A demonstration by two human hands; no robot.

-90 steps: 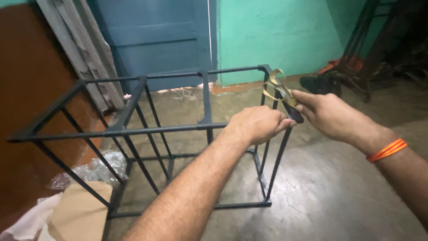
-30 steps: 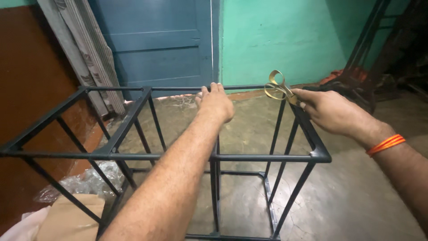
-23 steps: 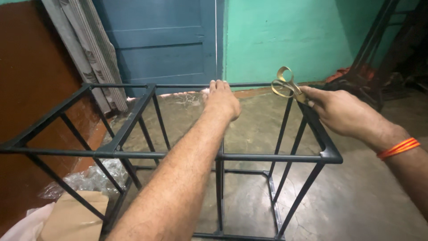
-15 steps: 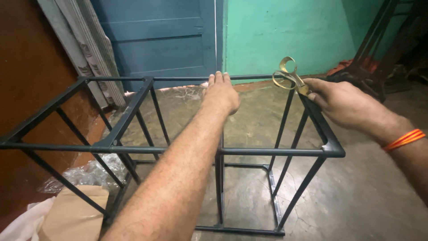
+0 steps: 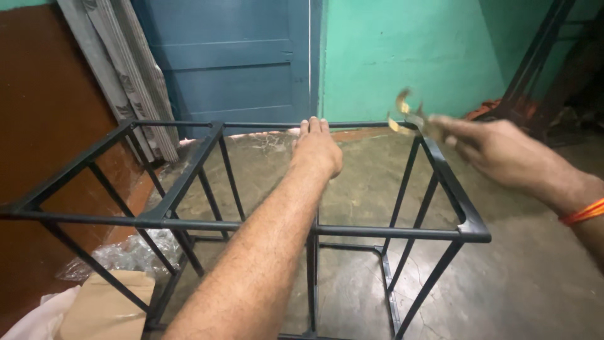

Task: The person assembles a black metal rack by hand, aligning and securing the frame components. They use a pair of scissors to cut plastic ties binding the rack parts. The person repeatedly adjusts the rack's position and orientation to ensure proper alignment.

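Resting palm-down on the far rail of the metal frame (image 5: pixel 314 230), the left hand (image 5: pixel 318 148) steadies it while the right hand (image 5: pixel 503 154) grips blurred scissors (image 5: pixel 406 113) just beside that rail's corner; the blades could scratch the paint or nick the nearby fingers.

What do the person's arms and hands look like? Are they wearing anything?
Both arms are bare, with no sleeves in sight, and hairy on the forearms. The left hand has no glove, ring or band that shows. The right hand is bare too, but an orange thread band is tied round its wrist.
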